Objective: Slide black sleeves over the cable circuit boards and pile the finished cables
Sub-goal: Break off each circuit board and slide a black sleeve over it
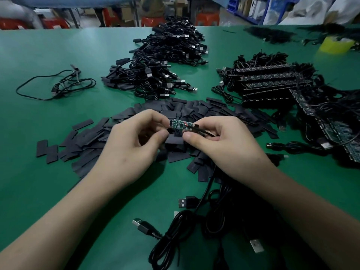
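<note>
Sleeving step in hand, above the green desk [58,45]. The right hand [220,141] pinches the small green circuit board [180,123] at its wired end, and its thin black cable [204,184] trails toward the person. The left hand [134,141] is curled, its thumb and forefinger apparently pinched on a short black tube sleeve [170,130] at the board's free end. The board is bare. Next move, by my judgement: line up the sleeve mouth and push it along. The sleeve mouth is shadowed and indistinct, and fingers hide the solder joint. The heap of finished black cables [148,78] lies beyond the loose flat sleeves [194,108].
</note>
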`<state>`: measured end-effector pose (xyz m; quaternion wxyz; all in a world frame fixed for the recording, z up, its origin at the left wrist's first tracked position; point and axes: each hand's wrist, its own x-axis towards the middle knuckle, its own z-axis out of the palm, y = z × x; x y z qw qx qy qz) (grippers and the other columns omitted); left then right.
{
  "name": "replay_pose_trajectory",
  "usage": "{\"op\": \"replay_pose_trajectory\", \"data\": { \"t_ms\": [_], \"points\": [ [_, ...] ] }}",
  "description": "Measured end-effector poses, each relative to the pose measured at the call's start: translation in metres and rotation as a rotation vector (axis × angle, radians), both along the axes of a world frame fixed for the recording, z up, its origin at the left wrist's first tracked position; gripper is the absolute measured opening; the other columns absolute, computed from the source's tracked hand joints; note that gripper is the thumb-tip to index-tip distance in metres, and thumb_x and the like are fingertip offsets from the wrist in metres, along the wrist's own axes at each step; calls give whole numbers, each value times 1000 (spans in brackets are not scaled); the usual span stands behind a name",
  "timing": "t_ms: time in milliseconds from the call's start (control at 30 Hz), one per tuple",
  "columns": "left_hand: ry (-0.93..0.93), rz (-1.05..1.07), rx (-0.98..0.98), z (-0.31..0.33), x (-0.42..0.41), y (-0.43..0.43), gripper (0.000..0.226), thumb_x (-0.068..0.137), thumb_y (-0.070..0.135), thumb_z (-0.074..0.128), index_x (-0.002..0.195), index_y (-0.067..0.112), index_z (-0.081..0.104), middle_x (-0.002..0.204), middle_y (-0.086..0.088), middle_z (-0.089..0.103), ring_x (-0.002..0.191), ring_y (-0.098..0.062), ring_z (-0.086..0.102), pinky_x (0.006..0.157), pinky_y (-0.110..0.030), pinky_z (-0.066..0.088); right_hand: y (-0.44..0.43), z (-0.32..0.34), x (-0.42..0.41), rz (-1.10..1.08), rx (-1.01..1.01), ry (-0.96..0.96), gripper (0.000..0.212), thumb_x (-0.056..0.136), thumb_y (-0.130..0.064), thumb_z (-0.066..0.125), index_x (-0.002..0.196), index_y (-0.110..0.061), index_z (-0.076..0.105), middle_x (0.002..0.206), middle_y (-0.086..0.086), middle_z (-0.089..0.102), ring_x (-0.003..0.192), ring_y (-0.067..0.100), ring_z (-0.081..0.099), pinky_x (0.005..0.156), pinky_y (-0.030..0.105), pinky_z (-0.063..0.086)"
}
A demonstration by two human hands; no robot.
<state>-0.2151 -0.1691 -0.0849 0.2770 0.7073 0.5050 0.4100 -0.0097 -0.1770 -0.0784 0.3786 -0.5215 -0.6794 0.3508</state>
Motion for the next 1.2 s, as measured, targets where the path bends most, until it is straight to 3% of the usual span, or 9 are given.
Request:
{"op": "replay_pose_trajectory", "data": {
  "t_ms": [67, 133, 333, 467, 567, 633, 833, 1033, 1200],
  "points": [
    [-124, -65, -74, -1, 6, -3, 12, 95, 7, 65, 97, 19, 69, 83, 0, 71, 68, -12, 68, 64, -25, 53, 1, 0, 1, 10, -21, 12, 15, 91, -33, 75, 87, -18, 76, 73, -7, 74, 64, -8, 62, 64, 13, 44],
    [-166, -105, -81, -1, 10, -5, 12, 95, 9, 67, 96, 19, 74, 81, 0, 73, 68, -7, 67, 63, -22, 53, 2, -1, 3, 13, -39, -23, 22, 91, -35, 74, 87, -14, 75, 70, 6, 71, 60, 2, 55, 62, 26, 41],
    [240, -107, 358, 2, 11, -9, 25, 79, 31, 82, 101, 19, 80, 86, 9, 69, 77, -8, 65, 73, -20, 50, 1, -2, 6, 67, -110, 22, 37, 85, -43, 68, 89, -6, 71, 79, 29, 64, 61, 16, 47, 63, 38, 36],
    [179, -50, 378, 4, 9, -9, 23, 78, 30, 84, 98, 18, 82, 88, 8, 73, 80, -5, 67, 75, -22, 53, -2, 5, 12, 106, -85, 105, 29, 93, -42, 70, 89, -13, 73, 71, 2, 70, 65, 3, 58, 65, 26, 46],
    [73, 13, 285, 5, 5, -9, 26, 75, 34, 81, 98, 21, 81, 88, 10, 75, 78, -6, 68, 74, -26, 56, -3, 11, 18, 48, 7, 60, 35, 100, -48, 56, 86, -19, 70, 66, 15, 49, 59, 14, 43, 59, 28, 36],
    [14, 38, 248, 5, 5, -8, 24, 75, 35, 80, 96, 24, 80, 87, 11, 75, 76, -7, 69, 74, -28, 56, -4, 13, 21, 51, 0, 59, 36, 102, -43, 53, 80, -18, 67, 59, 5, 35, 53, 13, 32, 50, 23, 27],
    [-63, 79, 200, 3, 6, -7, 26, 74, 39, 78, 94, 23, 81, 85, 10, 77, 76, -12, 72, 74, -38, 58, -3, 15, 21, 123, -77, 50, 42, 102, -39, 56, 66, -19, 59, 59, 5, 31, 55, 21, 26, 52, 31, 23],
    [-64, 100, 215, 2, 6, -7, 23, 74, 38, 79, 93, 24, 80, 84, 11, 77, 73, -10, 71, 72, -34, 58, -1, 15, 25, 185, -166, 133, 43, 101, -36, 57, 61, -20, 59, 53, -5, 34, 49, 11, 29, 49, 15, 28],
    [25, 50, 292, 2, 4, -6, 21, 77, 33, 81, 96, 23, 80, 85, 8, 75, 71, -12, 67, 68, -28, 54, 1, 15, 27, 213, -244, 169, 41, 95, -39, 57, 58, -21, 58, 53, -7, 36, 48, 8, 32, 47, 13, 27]
  ]
}}
